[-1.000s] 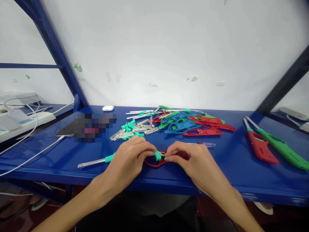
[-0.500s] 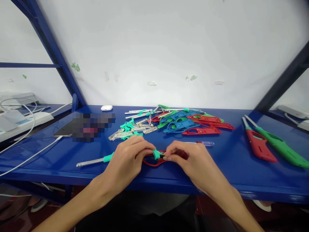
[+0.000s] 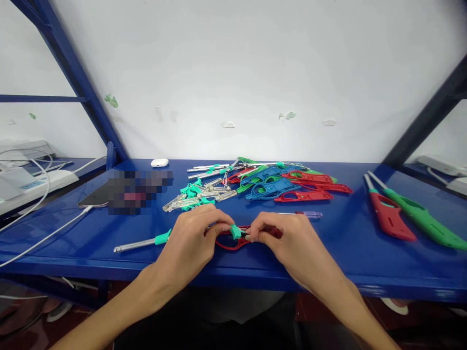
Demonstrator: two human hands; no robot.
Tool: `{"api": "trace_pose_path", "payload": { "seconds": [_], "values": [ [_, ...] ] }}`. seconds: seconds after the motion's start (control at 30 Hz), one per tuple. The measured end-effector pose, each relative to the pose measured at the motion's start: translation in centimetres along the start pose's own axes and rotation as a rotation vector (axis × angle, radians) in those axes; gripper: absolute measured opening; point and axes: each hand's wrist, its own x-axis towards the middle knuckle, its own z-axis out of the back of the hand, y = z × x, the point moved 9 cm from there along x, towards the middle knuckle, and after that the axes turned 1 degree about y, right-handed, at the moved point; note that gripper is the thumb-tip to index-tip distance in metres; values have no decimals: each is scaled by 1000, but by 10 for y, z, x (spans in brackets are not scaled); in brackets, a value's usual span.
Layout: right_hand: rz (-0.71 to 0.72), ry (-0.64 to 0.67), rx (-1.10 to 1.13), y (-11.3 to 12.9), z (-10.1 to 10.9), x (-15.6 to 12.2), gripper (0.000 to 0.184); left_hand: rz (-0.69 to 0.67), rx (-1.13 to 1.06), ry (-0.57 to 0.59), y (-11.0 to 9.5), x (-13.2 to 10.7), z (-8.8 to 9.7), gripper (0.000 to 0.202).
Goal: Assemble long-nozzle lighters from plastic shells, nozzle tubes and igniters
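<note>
Between my hands, near the front of the blue table, a red lighter shell half (image 3: pixel 230 246) lies partly covered by my fingers. My left hand (image 3: pixel 199 236) pinches a teal trigger (image 3: pixel 236 232) over the shell's loop. My right hand (image 3: pixel 280 236) has thumb and forefinger closed on a small dark part (image 3: pixel 245 235) beside the trigger; its kind is hard to make out. A metal lighter tube with a teal collar (image 3: pixel 142 244) reaches out to the left from under my left hand.
Behind my hands lie teal triggers and clear fuel tanks (image 3: pixel 193 197), and red, blue and green shell halves (image 3: pixel 306 196). A screwdriver (image 3: pixel 312 215) lies behind my right hand. Two assembled lighters (image 3: pixel 392 216) rest at right. A phone (image 3: pixel 95 194) and white earphone case (image 3: pixel 159 163) are at left.
Both hands keep nearly the same place and grip, with the trigger and dark part still between the fingertips. The whole view has shifted very slightly.
</note>
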Motion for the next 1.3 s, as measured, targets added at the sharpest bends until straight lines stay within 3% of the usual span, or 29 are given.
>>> {"api": "trace_pose_path", "payload": {
  "seconds": [0.33,0.57,0.83,1.03,1.17,1.3],
  "values": [
    [-8,12,8,1,-1,1,32,76,-14,62,6,5,-3,26],
    [-56,14,41,-2,-1,2,30,-3,5,63,3,-2,-1,23],
    [-121,-5,158,-7,-1,-1,17,-159,238,154,-4,-13,-8,17],
    [-111,-20,141,-5,2,0,14,-191,237,131,-8,-12,-6,17],
    [-29,-12,22,1,2,-6,14,-129,213,130,-2,-11,-7,17],
    [158,40,-161,14,-1,-23,25,-179,217,144,-5,-11,-8,21]
  ]
}}
